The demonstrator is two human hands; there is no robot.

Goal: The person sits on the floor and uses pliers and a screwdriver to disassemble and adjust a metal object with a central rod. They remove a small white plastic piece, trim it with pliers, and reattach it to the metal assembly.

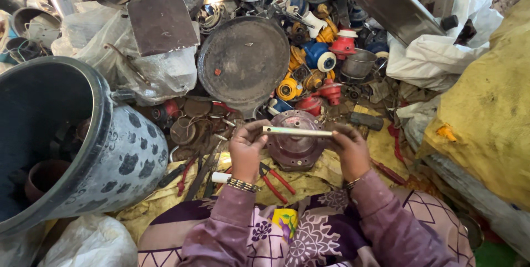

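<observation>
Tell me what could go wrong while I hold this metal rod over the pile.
The metal rod is pinched only at its ends by the left hand and right hand; it might slip onto the round rusty part below. Red-handled pliers lie close to the wrists and could snag a sleeve.

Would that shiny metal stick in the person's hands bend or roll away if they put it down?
The metal rod looks stiff: it stays straight while the left hand and right hand pinch only its ends. It seems fairly light, held by fingertips alone. Its smooth surface may be slippery. It looks flat-sided, so it probably wouldn't roll, though that is hard to tell.
</observation>
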